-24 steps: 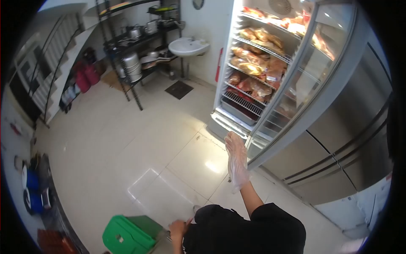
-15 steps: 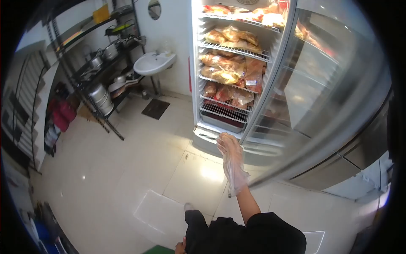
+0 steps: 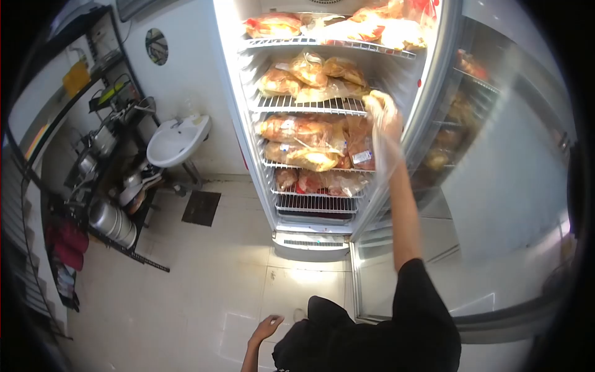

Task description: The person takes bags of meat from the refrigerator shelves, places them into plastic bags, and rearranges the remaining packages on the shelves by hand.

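Okay so I'm in this kitchen, clock centred on the person, fridge at 12. Over at 10 there's a black rack [image 3: 150,261] crammed with cookware, a fat metal pot [image 3: 113,223] lying tilted on the lower shelf. Roughly 11 you get a white wall sink [image 3: 176,141], with a dark floor grate [image 3: 201,208] just this side of it. The left hand [image 3: 268,327] hangs bare by the body, between 9 and 10, grip loose and fingers slightly apart. Dead ahead at 12 is the lit fridge [image 3: 313,249], shelves loaded. The bagged meat [image 3: 310,73] sits piled on its second shelf down, and right beside that pile, a touch past 12, is the right hand [image 3: 383,115] in a clear plastic glove. Fingers are bent, but it's blurry, so I honestly can't tell if that grip is closed on anything. Fridge's glass door [image 3: 502,204] stands swung wide around 1 to 2.
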A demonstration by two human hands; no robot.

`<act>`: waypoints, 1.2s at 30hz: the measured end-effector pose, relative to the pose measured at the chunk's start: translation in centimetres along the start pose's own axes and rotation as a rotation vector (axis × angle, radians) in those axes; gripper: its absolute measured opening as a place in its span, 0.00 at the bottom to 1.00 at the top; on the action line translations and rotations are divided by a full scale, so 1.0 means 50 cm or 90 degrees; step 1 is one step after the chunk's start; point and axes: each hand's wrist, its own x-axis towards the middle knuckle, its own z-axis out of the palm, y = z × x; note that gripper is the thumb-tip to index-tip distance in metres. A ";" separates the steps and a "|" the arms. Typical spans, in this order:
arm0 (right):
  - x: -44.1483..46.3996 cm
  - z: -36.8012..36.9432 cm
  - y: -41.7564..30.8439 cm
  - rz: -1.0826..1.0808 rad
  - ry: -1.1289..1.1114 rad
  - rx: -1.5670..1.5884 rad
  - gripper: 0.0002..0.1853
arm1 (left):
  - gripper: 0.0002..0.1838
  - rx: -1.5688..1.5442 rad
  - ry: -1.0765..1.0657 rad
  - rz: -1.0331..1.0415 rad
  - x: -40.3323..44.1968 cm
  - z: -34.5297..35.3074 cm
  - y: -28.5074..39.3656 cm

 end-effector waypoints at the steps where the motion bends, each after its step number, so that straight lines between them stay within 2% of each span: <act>1: 0.063 0.009 0.010 -0.001 0.021 -0.138 0.14 | 0.26 -0.007 0.006 0.075 0.057 -0.033 0.052; 3: 0.154 0.028 0.015 0.112 -0.063 0.027 0.19 | 0.24 0.009 -0.005 0.102 0.133 -0.107 0.190; 4: 0.223 0.042 0.085 0.141 -0.102 -0.015 0.17 | 0.23 0.016 -0.010 0.114 0.161 -0.139 0.260; 7: 0.319 0.044 0.167 0.204 -0.200 -0.131 0.17 | 0.23 0.020 -0.017 0.194 0.226 -0.211 0.422; 11: 0.401 0.061 0.216 0.234 -0.264 -0.207 0.16 | 0.20 -0.067 -0.072 0.238 0.265 -0.282 0.553; 15: 0.438 0.086 0.230 0.231 -0.289 -0.239 0.16 | 0.16 -0.107 -0.097 0.244 0.302 -0.350 0.604; 19: 0.443 0.097 0.218 0.204 -0.283 -0.261 0.16 | 0.15 -0.088 -0.148 0.351 0.353 -0.424 0.723; 24: 0.397 0.106 0.177 0.142 -0.256 -0.308 0.16 | 0.14 -0.047 -0.202 0.555 0.414 -0.493 0.969; 26: 0.386 0.107 0.169 0.051 -0.263 -0.348 0.16 | 0.13 -0.069 -0.191 0.620 0.445 -0.497 1.056; 27: 0.377 0.101 0.174 -0.056 -0.285 -0.371 0.14 | 0.13 -0.075 -0.172 0.657 0.462 -0.496 1.092; 28: 0.369 0.094 0.179 -0.165 -0.298 -0.393 0.12 | 0.14 -0.095 -0.159 0.659 0.480 -0.495 1.126; 31: 0.360 0.079 0.186 -0.179 -0.272 -0.334 0.09 | 0.15 -0.068 -0.071 0.606 0.510 -0.502 1.205; 32: 0.342 0.075 0.182 0.002 -0.236 -0.209 0.09 | 0.17 -0.068 -0.044 0.640 0.520 -0.504 1.219; 33: 0.326 0.078 0.172 0.186 -0.194 -0.080 0.09 | 0.18 -0.101 -0.052 0.610 0.529 -0.509 1.229; 34: 0.323 0.084 0.149 0.391 -0.137 0.177 0.10 | 0.18 -0.149 -0.063 0.625 0.554 -0.512 1.226; 36: 0.307 0.075 0.148 0.225 -0.147 0.163 0.10 | 0.20 -0.169 -0.066 0.629 0.580 -0.519 1.229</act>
